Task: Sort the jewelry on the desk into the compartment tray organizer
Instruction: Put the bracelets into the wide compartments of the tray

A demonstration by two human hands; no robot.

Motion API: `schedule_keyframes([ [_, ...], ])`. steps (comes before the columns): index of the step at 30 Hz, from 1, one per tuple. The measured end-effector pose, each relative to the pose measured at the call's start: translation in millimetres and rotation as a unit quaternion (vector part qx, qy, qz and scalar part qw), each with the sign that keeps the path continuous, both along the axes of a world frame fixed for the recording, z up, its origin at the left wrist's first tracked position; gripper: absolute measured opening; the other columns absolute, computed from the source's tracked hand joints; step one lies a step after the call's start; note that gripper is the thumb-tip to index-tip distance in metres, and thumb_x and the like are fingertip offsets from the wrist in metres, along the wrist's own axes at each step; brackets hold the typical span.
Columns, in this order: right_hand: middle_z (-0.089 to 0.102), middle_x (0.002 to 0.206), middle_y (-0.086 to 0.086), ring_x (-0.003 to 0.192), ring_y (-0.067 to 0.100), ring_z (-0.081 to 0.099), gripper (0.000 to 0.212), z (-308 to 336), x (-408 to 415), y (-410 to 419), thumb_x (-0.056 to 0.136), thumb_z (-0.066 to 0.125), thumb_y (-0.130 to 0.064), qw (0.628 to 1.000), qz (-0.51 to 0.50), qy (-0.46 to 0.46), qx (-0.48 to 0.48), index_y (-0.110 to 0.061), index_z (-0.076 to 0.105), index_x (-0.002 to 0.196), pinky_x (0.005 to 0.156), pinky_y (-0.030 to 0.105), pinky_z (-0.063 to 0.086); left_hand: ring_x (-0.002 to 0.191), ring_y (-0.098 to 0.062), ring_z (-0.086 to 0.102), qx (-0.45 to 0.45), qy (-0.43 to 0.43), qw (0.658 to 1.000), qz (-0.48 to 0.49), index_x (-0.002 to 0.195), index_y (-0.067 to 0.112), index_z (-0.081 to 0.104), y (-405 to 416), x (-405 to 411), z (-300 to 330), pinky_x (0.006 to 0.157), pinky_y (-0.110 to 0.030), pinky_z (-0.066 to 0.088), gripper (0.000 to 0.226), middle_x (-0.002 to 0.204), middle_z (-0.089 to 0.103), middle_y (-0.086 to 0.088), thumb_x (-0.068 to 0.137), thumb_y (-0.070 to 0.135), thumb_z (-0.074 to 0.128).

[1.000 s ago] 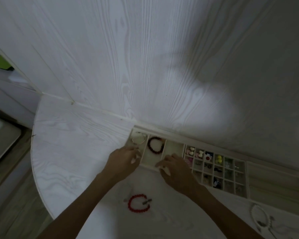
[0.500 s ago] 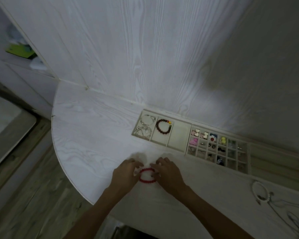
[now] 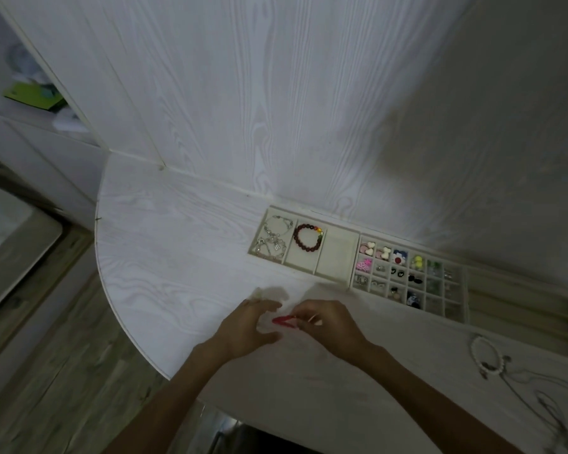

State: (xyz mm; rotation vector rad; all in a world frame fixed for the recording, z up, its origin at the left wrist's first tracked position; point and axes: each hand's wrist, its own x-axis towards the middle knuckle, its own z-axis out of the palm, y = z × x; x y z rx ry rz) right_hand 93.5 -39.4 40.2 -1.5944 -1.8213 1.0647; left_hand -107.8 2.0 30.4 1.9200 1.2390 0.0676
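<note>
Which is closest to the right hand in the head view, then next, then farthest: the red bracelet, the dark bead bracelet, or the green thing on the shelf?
1. Red bracelet, at the right hand.
2. Dark bead bracelet, in the tray's middle compartment.
3. Green thing, on the far-left shelf.

I see a white wood-grain desk (image 3: pixel 177 257), compartment tray organizer (image 3: pixel 351 283) beyond my hands, white bead bracelet (image 3: pixel 487 357) and thin chain (image 3: pixel 538 398) far right of them
</note>
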Motion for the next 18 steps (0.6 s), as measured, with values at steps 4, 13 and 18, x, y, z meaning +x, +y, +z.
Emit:
schedule_keyframes([
  [4,0.071,0.085,-0.015,0.075,0.001,0.066,0.011,24.8,13.8,9.3,0.082,0.070,-0.018,0.997,-0.032,0.070,-0.002,-0.022,0.074,0.092,0.070,0.018,0.054,0.103,-0.005,0.057,-0.049,-0.091,0.994,0.022,0.105,0.033,0.062,10.2,14.4,0.1,0.084,-0.017,0.045,0.020,0.112,0.061,0.019,0.085,0.033,0.067],
  [13,0.072,0.085,0.005,0.079,0.015,0.068,0.009,17.7,33.6,65.3,0.082,0.069,-0.006,0.961,-0.241,0.138,0.008,-0.007,0.073,0.091,0.075,0.022,0.053,0.078,-0.002,0.059,0.019,-0.087,0.982,0.169,0.086,0.035,0.063,80.4,51.8,13.5,0.071,-0.024,0.045,0.003,0.085,0.064,0.018,0.085,0.035,0.066],
  [18,0.073,0.086,0.008,0.077,0.014,0.069,0.009,-8.8,32.2,80.4,0.081,0.072,-0.009,0.952,-0.280,0.125,-0.014,-0.010,0.073,0.089,0.073,0.022,0.055,0.080,-0.001,0.054,0.054,0.020,0.990,0.128,0.098,0.033,0.067,105.2,59.6,6.0,0.071,-0.022,0.039,0.012,0.097,0.066,0.018,0.088,0.037,0.061],
])
